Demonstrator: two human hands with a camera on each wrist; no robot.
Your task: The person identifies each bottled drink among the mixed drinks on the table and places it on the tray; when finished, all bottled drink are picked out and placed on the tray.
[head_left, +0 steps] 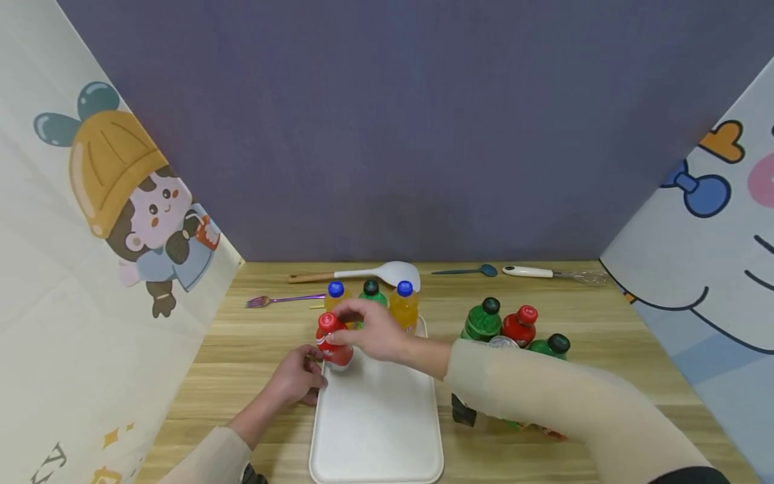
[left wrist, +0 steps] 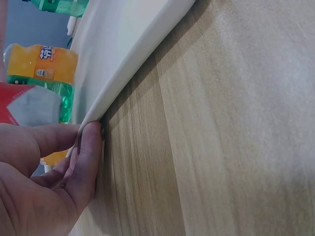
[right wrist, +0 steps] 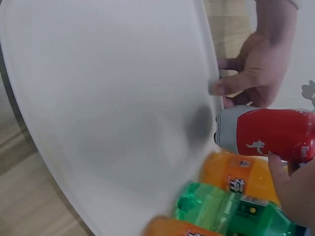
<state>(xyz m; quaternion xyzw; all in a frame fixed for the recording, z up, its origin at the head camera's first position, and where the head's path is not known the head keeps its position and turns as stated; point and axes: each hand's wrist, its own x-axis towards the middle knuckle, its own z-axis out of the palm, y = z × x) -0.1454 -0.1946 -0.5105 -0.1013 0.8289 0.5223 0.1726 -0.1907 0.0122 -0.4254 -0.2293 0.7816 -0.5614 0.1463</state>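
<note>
My right hand grips a red soda bottle upright over the far left part of the white tray. In the right wrist view the bottle's base is close to the tray surface; I cannot tell whether they touch. My left hand pinches the tray's left rim between thumb and fingers. At the tray's far end stand an orange soda bottle, a green soda bottle and another orange soda bottle, partly hidden by the right hand and the red bottle.
Right of the tray stand green bottles, a red bottle and a can, partly behind my right sleeve. Along the back lie a white turner, a purple fork, a dark spoon and a whisk.
</note>
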